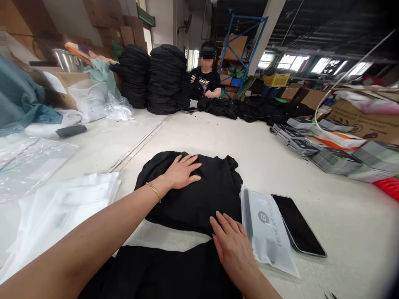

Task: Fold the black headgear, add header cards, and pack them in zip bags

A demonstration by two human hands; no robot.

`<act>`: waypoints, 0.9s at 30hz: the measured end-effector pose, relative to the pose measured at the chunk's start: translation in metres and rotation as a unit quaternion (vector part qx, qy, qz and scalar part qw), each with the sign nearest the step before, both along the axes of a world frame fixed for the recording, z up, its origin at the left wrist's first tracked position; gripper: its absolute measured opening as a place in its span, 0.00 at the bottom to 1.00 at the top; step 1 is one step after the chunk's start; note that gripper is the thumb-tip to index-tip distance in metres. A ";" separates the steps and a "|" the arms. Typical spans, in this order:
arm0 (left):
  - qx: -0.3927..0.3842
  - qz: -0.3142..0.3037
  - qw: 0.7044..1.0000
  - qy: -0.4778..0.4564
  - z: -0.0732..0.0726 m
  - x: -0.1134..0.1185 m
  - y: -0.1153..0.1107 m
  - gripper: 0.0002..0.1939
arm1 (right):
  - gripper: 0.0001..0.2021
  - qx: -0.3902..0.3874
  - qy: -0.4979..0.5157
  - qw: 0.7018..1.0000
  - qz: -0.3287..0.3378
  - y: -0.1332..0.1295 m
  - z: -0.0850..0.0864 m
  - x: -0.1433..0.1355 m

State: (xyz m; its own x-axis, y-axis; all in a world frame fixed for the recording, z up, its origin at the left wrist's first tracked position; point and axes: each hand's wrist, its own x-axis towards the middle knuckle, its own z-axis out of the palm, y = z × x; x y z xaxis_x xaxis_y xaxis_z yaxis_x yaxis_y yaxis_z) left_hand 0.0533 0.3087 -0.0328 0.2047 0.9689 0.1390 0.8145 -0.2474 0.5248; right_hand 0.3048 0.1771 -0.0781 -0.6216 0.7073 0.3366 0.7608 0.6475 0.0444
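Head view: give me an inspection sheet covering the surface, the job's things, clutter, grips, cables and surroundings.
Surface: pale table, a seam running across its left part.
Job's things: black cloth in a flat bundle, under both hands.
Clutter: printed bag and phone right of the cloth; white bags at left; grey packets stacked at right.
Grips: left grip bare, spread flat on the cloth; right grip bare, resting at its near edge.
Cables: white line curving at right; cable or hose, cannot tell.
Surroundings: tall black stacks, another person across the table, blue rack.
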 end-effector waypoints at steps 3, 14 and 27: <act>-0.021 -0.030 0.997 0.069 0.001 0.006 -0.003 0.26 | 0.17 -0.026 0.016 0.999 -0.013 0.000 0.006 -0.001; 0.017 -0.166 0.969 0.183 -0.001 0.008 -0.114 0.29 | 0.21 -0.124 0.136 0.983 -0.002 -0.003 0.011 0.034; 0.008 -0.036 0.996 0.085 0.036 -0.055 -0.282 0.16 | 0.17 -0.098 0.167 0.981 0.021 -0.069 0.016 0.065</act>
State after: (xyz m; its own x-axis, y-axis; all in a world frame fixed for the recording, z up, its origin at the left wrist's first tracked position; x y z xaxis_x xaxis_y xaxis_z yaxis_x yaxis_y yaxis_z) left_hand -0.0022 0.0269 0.0030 0.2948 0.9489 0.1124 0.8711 -0.3153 0.3766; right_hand 0.3694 0.1079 -0.0624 -0.5302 0.7549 0.3859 0.6843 0.6498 -0.3310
